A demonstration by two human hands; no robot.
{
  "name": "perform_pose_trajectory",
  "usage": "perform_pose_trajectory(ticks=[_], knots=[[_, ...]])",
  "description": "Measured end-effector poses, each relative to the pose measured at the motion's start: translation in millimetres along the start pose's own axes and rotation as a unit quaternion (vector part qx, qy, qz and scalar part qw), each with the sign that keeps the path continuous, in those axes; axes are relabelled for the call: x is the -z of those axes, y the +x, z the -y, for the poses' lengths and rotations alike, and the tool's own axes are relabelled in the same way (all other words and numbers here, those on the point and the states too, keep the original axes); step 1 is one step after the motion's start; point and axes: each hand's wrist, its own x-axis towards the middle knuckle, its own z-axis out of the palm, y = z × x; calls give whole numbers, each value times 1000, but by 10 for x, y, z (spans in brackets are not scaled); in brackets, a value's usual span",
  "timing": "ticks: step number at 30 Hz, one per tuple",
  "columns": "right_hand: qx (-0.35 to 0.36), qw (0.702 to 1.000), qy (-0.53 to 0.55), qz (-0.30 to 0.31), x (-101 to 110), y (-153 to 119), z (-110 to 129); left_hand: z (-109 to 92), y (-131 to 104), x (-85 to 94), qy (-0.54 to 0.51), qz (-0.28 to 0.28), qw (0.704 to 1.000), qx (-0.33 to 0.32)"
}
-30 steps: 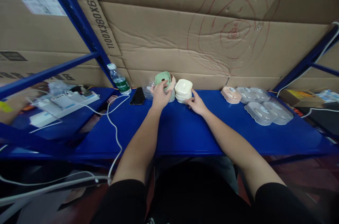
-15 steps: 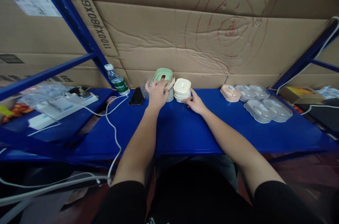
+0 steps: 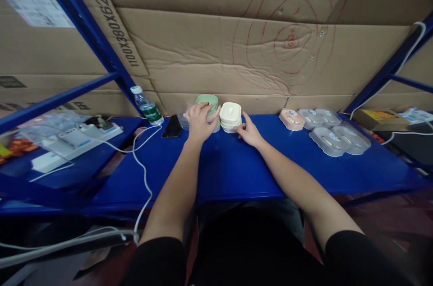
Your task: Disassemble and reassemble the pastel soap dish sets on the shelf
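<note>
Green dish (image 3: pixel 207 99) lowered flat under left hand (image 3: pixel 199 122), bare shelf (image 3: pixel 233 164) nearer

The blue shelf (image 3: pixel 237 173) lies bare at 6 o'clock from the cream stack (image 3: pixel 230 117). At 9 o'clock the phone (image 3: pixel 172 126), bottle (image 3: pixel 146 106) and cable (image 3: pixel 142 159) crowd in; at 3 o'clock, clear trays (image 3: pixel 333 137). Cardboard (image 3: pixel 216 60) walls 12 o'clock.

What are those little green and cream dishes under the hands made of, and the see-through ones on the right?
The green dish and the cream stack look like moulded plastic: flat even colour, rounded corners, soft matte sheen. The clear trays look like thin transparent plastic, glossy, with the blue shelf showing through. Exact plastic can't be told.
</note>
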Motion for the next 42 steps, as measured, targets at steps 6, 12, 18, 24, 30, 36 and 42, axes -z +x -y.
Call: perform_pose_trajectory(ticks=[6,12,18,24,30,36,42], knots=[[90,986,-115,-86,389,79,214,-12,20,12,32,-69,997,18],[117,908,-373,-151,1303,-52,113,-334,12,35,-34,-79,996,-14],[-69,826,-535,-165,1836,-326,-230,-925,-140,-15,-86,16,987,-131],[-85,841,-528,-82,1798,-274,-240,-1057,-283,-168,-123,193,951,-208],[78,896,-436,-46,1534,-290,-106,-929,-348,-315,-115,252,941,-195],[110,929,-351,52,1432,-303,-159,-918,-351,-293,-101,300,941,-116],[124,948,-262,129,1385,-339,-61,-897,-364,-283,-96,338,934,-58]])
